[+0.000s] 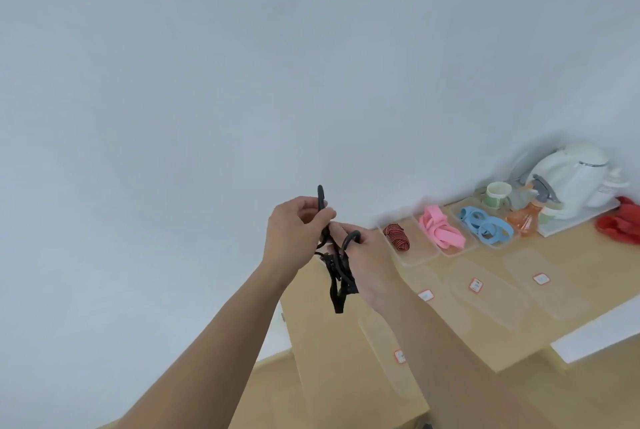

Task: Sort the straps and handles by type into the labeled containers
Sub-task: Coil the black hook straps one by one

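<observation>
I hold a tangle of black straps (pixel 339 276) up in the air in front of the wall. My left hand (pixel 294 231) pinches one black end that sticks up past my fingers. My right hand (pixel 367 255) grips a black loop of the same bundle, and the rest hangs down between my wrists. On the wooden table (pixel 491 342) to the right stand clear containers: one with a red-and-black striped strap (pixel 397 237), one with pink straps (pixel 439 231), one with blue straps (pixel 485 225).
Clear lids with small labels (pixel 475 285) lie in front of the containers. At the back right stand a white kettle (pixel 571 179), a green cup (pixel 498 194), an orange spray bottle (pixel 524 217) and a red cloth (pixel 620 224). A plain wall fills the left.
</observation>
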`<state>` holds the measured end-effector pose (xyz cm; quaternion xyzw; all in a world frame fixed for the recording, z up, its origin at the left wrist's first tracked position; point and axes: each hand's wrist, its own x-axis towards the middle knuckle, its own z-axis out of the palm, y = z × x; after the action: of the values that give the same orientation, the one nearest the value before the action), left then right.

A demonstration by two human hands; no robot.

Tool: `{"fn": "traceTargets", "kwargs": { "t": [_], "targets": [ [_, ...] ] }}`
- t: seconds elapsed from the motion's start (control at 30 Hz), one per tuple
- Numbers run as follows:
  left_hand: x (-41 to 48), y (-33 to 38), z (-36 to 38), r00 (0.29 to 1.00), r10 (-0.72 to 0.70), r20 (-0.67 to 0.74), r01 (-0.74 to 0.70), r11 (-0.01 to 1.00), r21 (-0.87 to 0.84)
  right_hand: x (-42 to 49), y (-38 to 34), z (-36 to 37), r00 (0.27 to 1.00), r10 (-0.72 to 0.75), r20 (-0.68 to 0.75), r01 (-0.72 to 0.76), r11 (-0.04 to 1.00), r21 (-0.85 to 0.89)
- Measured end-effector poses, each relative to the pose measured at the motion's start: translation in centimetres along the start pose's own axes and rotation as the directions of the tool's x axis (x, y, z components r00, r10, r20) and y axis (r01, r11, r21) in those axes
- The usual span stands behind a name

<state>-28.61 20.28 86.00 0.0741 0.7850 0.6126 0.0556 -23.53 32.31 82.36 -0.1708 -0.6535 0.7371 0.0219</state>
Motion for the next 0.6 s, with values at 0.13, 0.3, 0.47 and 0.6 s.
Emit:
{"fn": "traceTargets", "kwargs": {
  "t": [0.13,0.3,0.47,0.6],
  "targets": [
    [0.7,-0.3,-3.3,0.996,-0.049,-0.072,0.03,0.969,-0.247,1.5,-1.8,2.3,0.995,0.089,-0.053,-0.076,0.974,0.213],
    [2.2,-1.6,-8.6,0.961,-0.102,-0.256,-0.031,0.884,-0.466,4.7,-3.5,2.5,0.977,0.185,-0.103,-0.125,0.897,0.424],
    [2.8,-5.1,-14.0,0.828,-0.228,-0.512,-0.06,0.872,-0.485,7.3,-3.2,2.4,0.933,0.306,-0.189,-0.154,0.815,0.559],
    [0.9,-8.3,-19.4,0.632,-0.352,-0.691,-0.086,0.853,-0.514,9.1,-3.3,0.4,0.86,0.448,-0.244,-0.194,0.729,0.656]
  ]
}}
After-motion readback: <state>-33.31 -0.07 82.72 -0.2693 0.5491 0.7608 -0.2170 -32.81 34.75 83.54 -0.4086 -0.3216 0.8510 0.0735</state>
